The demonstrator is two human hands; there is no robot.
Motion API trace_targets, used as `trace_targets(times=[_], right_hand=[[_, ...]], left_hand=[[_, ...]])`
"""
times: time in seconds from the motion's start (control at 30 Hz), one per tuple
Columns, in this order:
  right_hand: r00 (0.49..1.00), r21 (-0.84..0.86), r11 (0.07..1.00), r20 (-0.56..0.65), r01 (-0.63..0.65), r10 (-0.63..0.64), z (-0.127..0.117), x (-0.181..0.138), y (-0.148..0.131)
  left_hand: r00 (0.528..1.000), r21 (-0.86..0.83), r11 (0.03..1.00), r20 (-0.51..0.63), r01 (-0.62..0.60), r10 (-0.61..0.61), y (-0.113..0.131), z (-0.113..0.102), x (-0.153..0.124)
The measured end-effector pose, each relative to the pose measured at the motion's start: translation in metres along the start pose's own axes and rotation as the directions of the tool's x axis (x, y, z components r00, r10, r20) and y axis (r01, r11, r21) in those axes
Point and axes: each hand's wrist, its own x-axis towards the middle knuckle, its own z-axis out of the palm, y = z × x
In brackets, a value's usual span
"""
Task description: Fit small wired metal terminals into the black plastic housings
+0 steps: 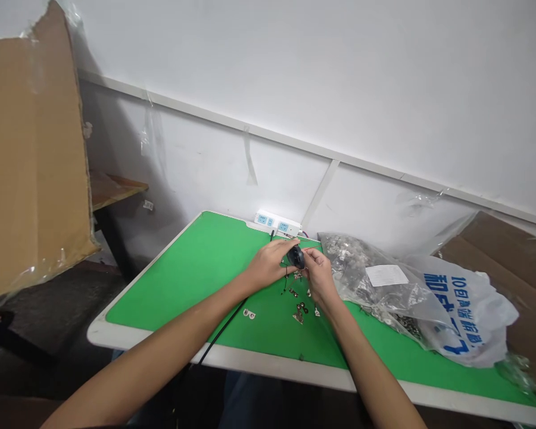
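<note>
My left hand (270,262) curls its thumb and fingers around a rounded black part (296,257), holding it above the green table top. The part is dark and small, and I cannot tell its kind. Beside it, my right hand (319,271) is closed in a pinch at the part's right edge. Whatever lies between those fingertips is hidden. Small metal pieces (302,307) lie scattered below the hands. A pale flat piece with holes (249,314) rests left of them.
A white power strip (277,223) stands at the table's back edge. Clear plastic bags of small parts (361,262) and a white printed bag (469,316) cover the right side. A black cable (223,329) crosses the green mat (174,274). Cardboard (31,161) rises at left.
</note>
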Motion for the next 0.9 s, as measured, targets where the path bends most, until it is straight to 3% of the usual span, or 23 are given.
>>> trace_targets(times=[0.33, 0.9], right_hand=[[1.000, 0.012, 1.000, 0.023, -0.013, 0.013, 0.001, 0.004, 0.007], [0.957, 0.118, 0.958, 0.157, -0.263, 0.244, -0.008, 0.004, 0.005]], left_hand=[[0.994, -0.007, 0.999, 0.093, 0.049, -0.048, 0.001, -0.007, 0.005], [0.983, -0.049, 0.995, 0.167, 0.092, -0.082, -0.003, -0.009, 0.002]])
